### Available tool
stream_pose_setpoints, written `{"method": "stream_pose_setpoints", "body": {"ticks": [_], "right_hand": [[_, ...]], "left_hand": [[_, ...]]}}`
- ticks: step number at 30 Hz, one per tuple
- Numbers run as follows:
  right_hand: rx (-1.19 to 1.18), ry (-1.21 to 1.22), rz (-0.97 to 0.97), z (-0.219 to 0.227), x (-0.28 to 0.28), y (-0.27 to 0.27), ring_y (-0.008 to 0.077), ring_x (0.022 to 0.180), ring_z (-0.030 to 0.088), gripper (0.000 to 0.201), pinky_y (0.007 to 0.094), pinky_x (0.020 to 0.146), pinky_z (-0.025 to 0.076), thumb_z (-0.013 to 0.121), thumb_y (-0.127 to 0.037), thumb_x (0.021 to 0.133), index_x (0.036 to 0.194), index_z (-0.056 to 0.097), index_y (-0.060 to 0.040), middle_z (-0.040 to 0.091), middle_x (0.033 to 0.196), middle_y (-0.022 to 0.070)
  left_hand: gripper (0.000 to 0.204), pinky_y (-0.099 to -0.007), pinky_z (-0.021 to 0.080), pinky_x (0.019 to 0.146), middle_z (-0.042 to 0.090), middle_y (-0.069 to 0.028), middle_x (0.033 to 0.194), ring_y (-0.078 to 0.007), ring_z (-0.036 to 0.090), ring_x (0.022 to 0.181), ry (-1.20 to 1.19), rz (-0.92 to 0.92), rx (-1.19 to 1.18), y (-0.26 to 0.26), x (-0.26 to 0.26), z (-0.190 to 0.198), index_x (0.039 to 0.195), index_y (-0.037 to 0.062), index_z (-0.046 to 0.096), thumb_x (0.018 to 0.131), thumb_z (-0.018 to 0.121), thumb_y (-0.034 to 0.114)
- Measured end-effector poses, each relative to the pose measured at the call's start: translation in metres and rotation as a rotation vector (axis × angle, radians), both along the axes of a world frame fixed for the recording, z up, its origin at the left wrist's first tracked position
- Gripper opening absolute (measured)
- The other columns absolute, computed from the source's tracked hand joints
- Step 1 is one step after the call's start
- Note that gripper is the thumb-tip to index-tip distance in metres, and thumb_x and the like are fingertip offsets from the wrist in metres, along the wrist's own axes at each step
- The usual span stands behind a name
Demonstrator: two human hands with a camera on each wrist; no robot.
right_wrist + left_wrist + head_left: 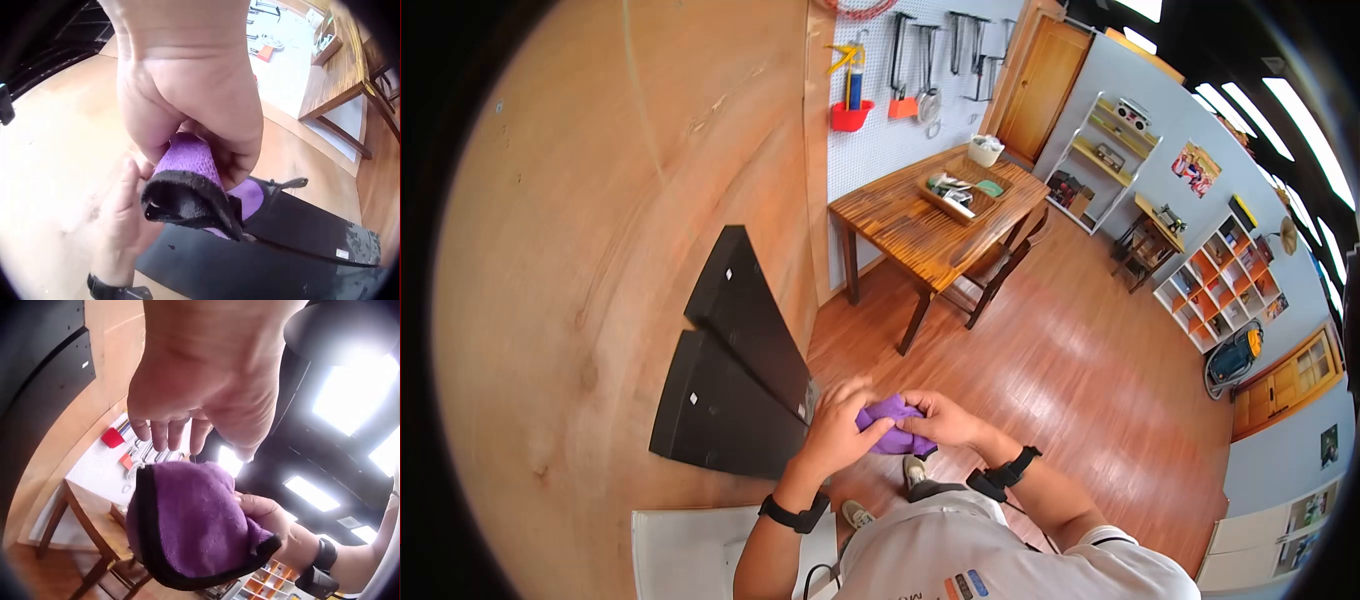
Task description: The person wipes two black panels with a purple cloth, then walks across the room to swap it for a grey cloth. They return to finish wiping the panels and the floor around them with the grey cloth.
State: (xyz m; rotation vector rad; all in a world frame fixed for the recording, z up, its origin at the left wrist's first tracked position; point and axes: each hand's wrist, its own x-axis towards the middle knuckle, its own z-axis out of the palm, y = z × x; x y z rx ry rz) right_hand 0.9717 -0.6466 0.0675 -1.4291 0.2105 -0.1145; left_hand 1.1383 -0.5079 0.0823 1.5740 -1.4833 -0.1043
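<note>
One purple cloth [895, 424], black-edged, held between two hands just right of the two black panels [735, 365] fixed to the plywood wall [590, 250]. The right hand [935, 415] is closed round one bunched end of the cloth — the right wrist view shows the fold pinched in its fingers. The left hand [835, 425] touches the cloth's other side; its fingers [164, 432] hang loosely curled above the fabric, and a firm grip cannot be told. Most of the cloth is hidden between the palms in the head view. One wooden table [920, 225] and one chair [1000, 265] stand beyond the panels; one tray [962, 190] on the table, contents unclear.
</note>
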Motion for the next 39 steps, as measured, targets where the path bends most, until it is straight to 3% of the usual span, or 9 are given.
{"method": "stream_pose_setpoints", "body": {"ticks": [5,7,13,16,20,26,31,34,39], "right_hand": [[0.08,0.122,-0.198,-0.001,-0.029,-0.016,0.0063,0.086,0.056,0.02,0.0225,0.079,0.048,0.057,-0.008,0.094,0.113,0.059,-0.0024,0.062,0.091,-0.0025],[-0.161,0.029,-0.098,-0.016,-0.037,-0.025,0.0094,0.086,0.059,0.023,0.0258,0.078,0.05,0.06,-0.012,0.094,0.115,0.059,-0.0027,0.063,0.091,-0.0016],[0.473,0.085,-0.259,-0.023,-0.085,-0.067,0.0086,0.09,0.056,0.026,0.0244,0.08,0.047,0.061,-0.019,0.094,0.114,0.06,-0.0013,0.063,0.101,0.0002],[0.25,0.215,0.103,-0.067,-0.114,-0.097,0.0104,0.087,0.057,0.022,0.025,0.078,0.048,0.06,-0.017,0.093,0.108,0.061,-0.0013,0.063,0.098,0.0009],[0.367,0.305,-0.026,-0.132,-0.141,-0.12,0.0111,0.085,0.056,0.021,0.0275,0.077,0.048,0.058,-0.017,0.092,0.106,0.06,-0.0011,0.061,0.092,0.0011],[0.026,0.573,-0.29,-0.213,-0.148,-0.156,0.0129,0.076,0.056,0.014,0.0293,0.066,0.048,0.056,-0.013,0.088,0.098,0.058,-0.0037,0.061,0.082,0.004],[-0.164,0.622,-0.33,-0.27,-0.111,-0.16,0.0221,0.081,0.064,0.019,0.0346,0.071,0.051,0.053,-0.014,0.087,0.102,0.056,-0.0018,0.065,0.084,0.013],[-0.284,0.609,-0.283,-0.299,-0.09,-0.144,0.0353,0.09,0.066,0.027,0.0411,0.078,0.051,0.051,-0.015,0.087,0.108,0.058,-0.0007,0.066,0.09,0.0229],[-0.026,0.606,-0.412,-0.301,-0.061,-0.108,0.0256,0.084,0.064,0.027,0.036,0.074,0.051,0.051,-0.013,0.088,0.111,0.059,-0.0011,0.066,0.089,0.0153]], "left_hand": [[0.03,-0.0446,0.048,0.074,0.063,-0.0208,0.088,-0.0391,0.06,0.087,0.077,-0.135,0.405,-0.005,-0.015,0.005,0.089,-0.0012,0.061,0.077,0.071,0.024],[0.03,-0.0454,0.048,0.071,0.063,-0.0215,0.083,-0.0401,0.06,0.083,0.069,-0.149,0.452,-0.011,-0.026,0.005,0.087,-0.0012,0.06,0.076,0.071,0.024],[0.023,-0.0463,0.047,0.068,0.063,-0.0208,0.081,-0.0407,0.061,0.08,0.072,-0.066,0.624,-0.043,-0.059,-0.016,0.087,0.0,0.061,0.08,0.067,0.021],[0.022,-0.0457,0.048,0.068,0.064,-0.0196,0.082,-0.0392,0.062,0.081,0.251,-0.117,0.704,-0.057,-0.086,-0.05,0.091,0.0019,0.064,0.081,0.067,0.022],[0.021,-0.043,0.05,0.072,0.067,-0.016,0.091,-0.0353,0.064,0.085,0.216,-0.09,0.844,-0.059,-0.103,-0.072,0.094,0.004,0.066,0.083,0.066,0.022],[0.022,-0.0427,0.05,0.078,0.066,-0.0147,0.094,-0.0338,0.063,0.088,-0.545,0.374,0.715,-0.057,-0.013,0.039,0.093,0.0005,0.065,0.076,0.069,0.014],[0.047,-0.0437,0.034,0.108,0.042,-0.0205,0.141,-0.0365,0.041,0.13,-0.912,0.553,0.943,-0.012,0.087,0.076,0.131,-0.0014,0.048,0.087,0.06,0.01],[0.053,-0.0424,0.028,0.113,0.033,-0.0194,0.148,-0.0361,0.032,0.137,-0.929,0.456,1.04,0.018,0.106,0.082,0.138,0.0,0.041,0.088,0.058,0.009],[0.055,-0.0412,0.024,0.114,0.031,-0.0206,0.15,-0.0365,0.03,0.139,-0.677,0.592,0.877,0.045,0.143,0.095,0.143,-0.0002,0.035,0.093,0.052,0.016]]}}
